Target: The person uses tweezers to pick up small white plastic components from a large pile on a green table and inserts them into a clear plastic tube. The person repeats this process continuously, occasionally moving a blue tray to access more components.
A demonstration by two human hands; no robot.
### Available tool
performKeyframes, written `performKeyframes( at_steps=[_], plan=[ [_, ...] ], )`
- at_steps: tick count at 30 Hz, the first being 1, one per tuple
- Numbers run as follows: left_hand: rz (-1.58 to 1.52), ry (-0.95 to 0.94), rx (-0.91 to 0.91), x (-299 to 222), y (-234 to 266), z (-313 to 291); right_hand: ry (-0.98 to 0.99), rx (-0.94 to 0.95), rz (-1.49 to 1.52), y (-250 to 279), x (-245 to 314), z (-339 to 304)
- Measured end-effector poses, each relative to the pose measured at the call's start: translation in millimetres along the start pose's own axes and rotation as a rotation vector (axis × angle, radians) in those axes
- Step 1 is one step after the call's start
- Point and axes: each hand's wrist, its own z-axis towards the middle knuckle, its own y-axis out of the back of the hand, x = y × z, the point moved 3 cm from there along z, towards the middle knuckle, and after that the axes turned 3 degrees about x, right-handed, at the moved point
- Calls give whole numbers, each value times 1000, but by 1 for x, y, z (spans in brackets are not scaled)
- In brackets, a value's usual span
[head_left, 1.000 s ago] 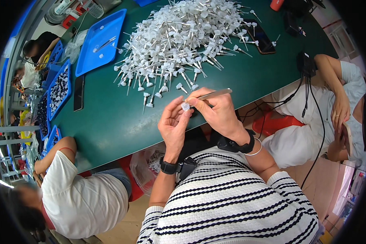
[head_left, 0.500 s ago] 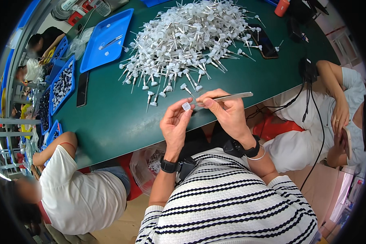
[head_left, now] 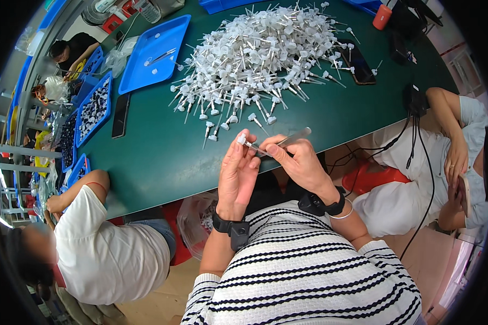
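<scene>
Between the thumb and fingertips of my left hand (head_left: 236,184) is a small part with a white plastic head (head_left: 242,140) and a thin stem. The stem slants down toward my right fingers. My right hand (head_left: 302,165) is closed on metal tweezers (head_left: 298,135), whose flat end sticks up past the knuckles. The tweezer tips are near the stem; whether they touch it I cannot tell. Beyond my hands a big heap of like white-headed parts (head_left: 265,59) covers the far middle of the table. A few loose ones (head_left: 209,130) lie at its near edge.
On the green table (head_left: 162,162) stands a blue tray (head_left: 141,76) with another pair of tweezers. Phones lie left (head_left: 121,116) and right (head_left: 359,65) of the heap. Blue bins (head_left: 95,108) hold small dark and white pieces. People sit on both sides; black cables (head_left: 415,124) hang at right.
My left hand has turned the white-headed part, so its stem now shows side-on. The tweezers in my right hand have tilted more steeply. The whole view has shifted slightly.
</scene>
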Motion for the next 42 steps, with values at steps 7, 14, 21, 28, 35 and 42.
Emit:
performKeyframes(
  at_steps=[7, 14, 21, 28, 35, 42],
  plan=[
    [139, -19, 2, 1, -3, -7, 77, -3, -62, -3, 4, 0],
    [565, -182, -24, -9, -19, -13, 242, -8, -172, -4, 7, -1],
    [522, -195, 35, -7, -12, -14, 334, -20, -234, -9, 8, -6],
    [643, -224, -135, -44, -2, -66, 369, 30, -194, -9, 14, -1],
    [1771, -177, -364, -118, 16, -134, 116, -105, -86, 16, -7, 5],
    [1874, -603, -187, -117, 14, 15, 42, -64, -363, 20, -10, 5]
  ],
)
